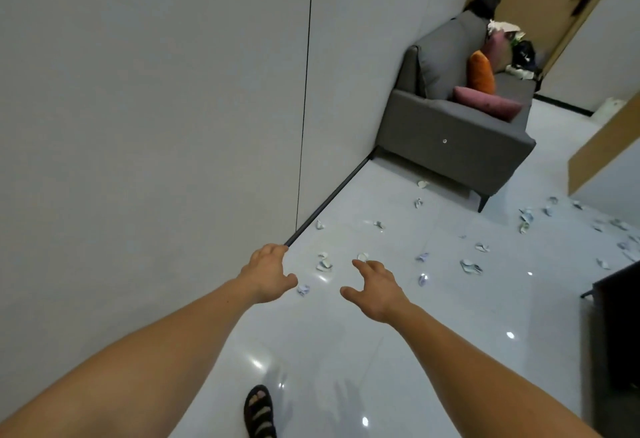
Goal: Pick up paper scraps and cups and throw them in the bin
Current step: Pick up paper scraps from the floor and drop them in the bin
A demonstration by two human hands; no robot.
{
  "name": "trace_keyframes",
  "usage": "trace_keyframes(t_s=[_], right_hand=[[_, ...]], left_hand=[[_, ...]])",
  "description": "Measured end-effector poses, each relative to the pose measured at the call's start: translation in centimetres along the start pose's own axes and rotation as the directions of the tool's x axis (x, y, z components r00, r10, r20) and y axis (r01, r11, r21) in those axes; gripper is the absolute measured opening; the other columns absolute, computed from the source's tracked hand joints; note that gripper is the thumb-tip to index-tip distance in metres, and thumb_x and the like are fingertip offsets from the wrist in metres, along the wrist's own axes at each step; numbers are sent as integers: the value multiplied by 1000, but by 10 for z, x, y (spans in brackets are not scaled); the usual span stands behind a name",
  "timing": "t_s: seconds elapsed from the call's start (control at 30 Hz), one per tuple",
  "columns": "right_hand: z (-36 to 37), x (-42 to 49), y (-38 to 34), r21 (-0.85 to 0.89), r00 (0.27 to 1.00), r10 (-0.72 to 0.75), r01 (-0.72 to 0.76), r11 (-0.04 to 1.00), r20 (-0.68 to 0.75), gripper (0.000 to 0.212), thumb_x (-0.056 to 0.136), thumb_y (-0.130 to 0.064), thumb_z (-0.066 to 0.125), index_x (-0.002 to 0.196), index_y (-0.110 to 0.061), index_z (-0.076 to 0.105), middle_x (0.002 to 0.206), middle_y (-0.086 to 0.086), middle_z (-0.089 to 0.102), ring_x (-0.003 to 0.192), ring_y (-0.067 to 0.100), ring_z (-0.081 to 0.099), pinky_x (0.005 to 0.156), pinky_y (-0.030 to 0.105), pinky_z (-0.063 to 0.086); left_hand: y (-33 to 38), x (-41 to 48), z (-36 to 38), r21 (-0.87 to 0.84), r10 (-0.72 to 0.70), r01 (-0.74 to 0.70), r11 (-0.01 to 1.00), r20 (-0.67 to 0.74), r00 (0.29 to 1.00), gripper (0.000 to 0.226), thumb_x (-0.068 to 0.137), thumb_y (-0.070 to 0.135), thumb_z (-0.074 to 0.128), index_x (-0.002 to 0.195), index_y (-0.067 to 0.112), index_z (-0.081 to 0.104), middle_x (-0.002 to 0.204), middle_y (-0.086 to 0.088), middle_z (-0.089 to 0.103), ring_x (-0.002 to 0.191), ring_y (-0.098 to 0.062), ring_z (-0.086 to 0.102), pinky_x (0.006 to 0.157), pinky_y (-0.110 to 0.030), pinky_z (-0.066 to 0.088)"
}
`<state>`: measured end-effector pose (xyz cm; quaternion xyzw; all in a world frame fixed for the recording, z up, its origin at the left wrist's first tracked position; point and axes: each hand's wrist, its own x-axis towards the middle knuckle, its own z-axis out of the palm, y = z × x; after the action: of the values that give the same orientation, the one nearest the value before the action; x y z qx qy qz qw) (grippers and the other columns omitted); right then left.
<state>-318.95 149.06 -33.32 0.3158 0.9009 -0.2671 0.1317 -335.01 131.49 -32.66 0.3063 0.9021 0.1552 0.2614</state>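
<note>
Head view, near edge first: a black sandal (259, 411) on a foot stands on the glossy pale floor (398, 368), cut off by the bottom edge; both bare forearms reach forward above the tiles; the left hand (268, 273) hangs beside the grey wall (156, 108) with fingers loosely curled and nothing in it; the right hand (375, 290) is spread and empty, thumb out to the left. One crumpled paper scrap (303, 289) lies on the floor between the two hands, just beside the left thumb; a small cluster of scraps (323, 262) lies just beyond the fingertips, and more scraps (470, 267) are scattered well to the right and farther off; some may be crushed cups, though they are too small to tell. A dark piece of furniture (616, 333) is cut off at the right edge. Farthest back, a grey sofa (457, 139) stands against the wall, holding an orange cushion (480, 72) and a pink cushion (488, 102); the clutter at its far end is hard to make out.
</note>
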Motion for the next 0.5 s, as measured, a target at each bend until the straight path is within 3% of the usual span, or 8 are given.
trace_keyframes(t_s=[0.5], right_hand=[[-48, 188, -23, -18, 998, 21, -20, 1000, 53, 74, 91, -50, 57, 153, -31, 22, 159, 3, 18, 143, 26, 24, 109, 38, 33]], left_hand=[[-5, 196, -57, -4, -6, 7, 1000, 129, 992, 76, 85, 39, 60, 149, 18, 24, 152, -8, 28, 138, -28, 30, 110, -39, 31]])
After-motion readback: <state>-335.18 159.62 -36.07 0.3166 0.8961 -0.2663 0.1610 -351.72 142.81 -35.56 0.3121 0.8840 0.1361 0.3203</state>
